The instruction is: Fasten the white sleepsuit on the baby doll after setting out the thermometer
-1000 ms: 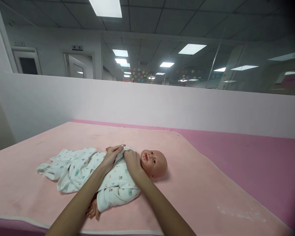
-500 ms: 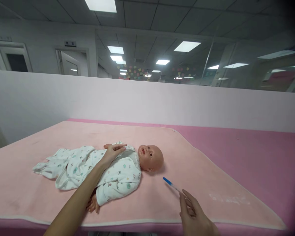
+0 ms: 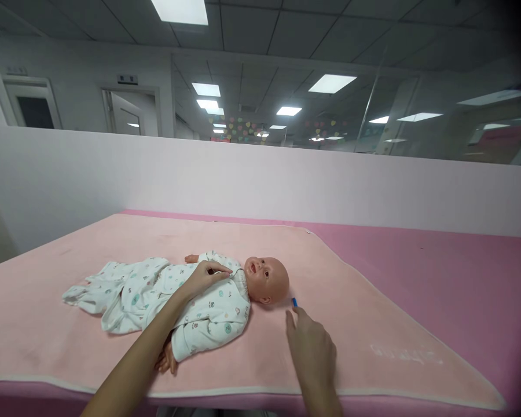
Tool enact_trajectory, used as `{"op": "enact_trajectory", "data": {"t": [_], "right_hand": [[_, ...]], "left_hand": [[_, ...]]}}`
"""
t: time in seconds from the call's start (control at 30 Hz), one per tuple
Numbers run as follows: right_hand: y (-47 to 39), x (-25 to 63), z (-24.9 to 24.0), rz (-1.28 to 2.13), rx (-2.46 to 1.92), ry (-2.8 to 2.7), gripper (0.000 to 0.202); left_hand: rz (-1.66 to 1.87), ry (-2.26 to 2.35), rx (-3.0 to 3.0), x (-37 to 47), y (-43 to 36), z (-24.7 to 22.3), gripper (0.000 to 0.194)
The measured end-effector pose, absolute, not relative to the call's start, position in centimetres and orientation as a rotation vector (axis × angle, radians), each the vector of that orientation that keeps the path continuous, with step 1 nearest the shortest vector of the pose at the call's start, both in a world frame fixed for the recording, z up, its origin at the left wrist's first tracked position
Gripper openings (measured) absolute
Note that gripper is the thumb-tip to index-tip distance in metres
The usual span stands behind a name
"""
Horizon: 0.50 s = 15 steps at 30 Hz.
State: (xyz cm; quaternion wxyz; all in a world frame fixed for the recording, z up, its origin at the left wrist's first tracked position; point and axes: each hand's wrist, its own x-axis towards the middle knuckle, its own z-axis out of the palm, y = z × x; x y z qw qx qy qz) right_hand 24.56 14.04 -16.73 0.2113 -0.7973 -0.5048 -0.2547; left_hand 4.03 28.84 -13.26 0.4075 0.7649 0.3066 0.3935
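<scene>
A baby doll (image 3: pixel 267 280) in a white patterned outfit lies on its back on a peach mat (image 3: pixel 330 278), its head toward the right. My left hand (image 3: pixel 207 277) rests on the doll's chest near the collar, fingers closed; whether they pinch the cloth is hidden. Beside the doll's head, my right hand (image 3: pixel 311 343) is closed around a thin stick, seen from the back. Only the stick's blue tip (image 3: pixel 294 302) shows past the fingers, close to the head; the rest is hidden by the hand.
Pink padding (image 3: pixel 438 272) surrounds the mat on the back and right. Behind it stands a low white wall (image 3: pixel 264 179) with glass above. The mat's pale front edge (image 3: pixel 226 393) runs near me.
My right hand has moved left and forward to the doll's head, turning its back up and covering most of the stick. My left hand has shifted slightly toward the doll's collar.
</scene>
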Motion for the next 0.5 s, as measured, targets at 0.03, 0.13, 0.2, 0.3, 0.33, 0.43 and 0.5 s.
{"op": "enact_trajectory", "data": {"t": [0.03,0.13,0.2,0.3,0.33,0.43,0.5], "right_hand": [[15.1,23.2,-16.0,-0.723,-2.111,-1.494,0.02],[18.6,18.9,-14.5,-0.695,-1.798,-1.802,0.017],[20.7,16.9,-14.4,-0.692,-1.719,-1.943,0.015],[22.6,16.2,-15.2,-0.583,-1.596,-1.989,0.033],[22.9,16.5,-15.6,-0.533,-1.529,-1.965,0.038],[23.0,17.4,-16.5,-0.382,-1.335,-1.854,0.046],[22.9,17.8,-16.7,-0.303,-1.271,-1.773,0.045]], "left_hand": [[0.998,0.779,1.926,4.0,28.9,-13.3,0.027],[1.012,0.788,1.877,4.1,29.1,-13.5,0.029],[1.021,0.774,1.849,4.1,29.2,-13.6,0.031],[1.054,0.762,1.817,4.1,29.5,-13.6,0.034],[1.059,0.758,1.812,4.1,29.5,-13.6,0.035],[1.034,0.746,1.802,4.1,29.6,-13.6,0.036],[1.005,0.743,1.788,4.0,29.5,-13.6,0.036]]}}
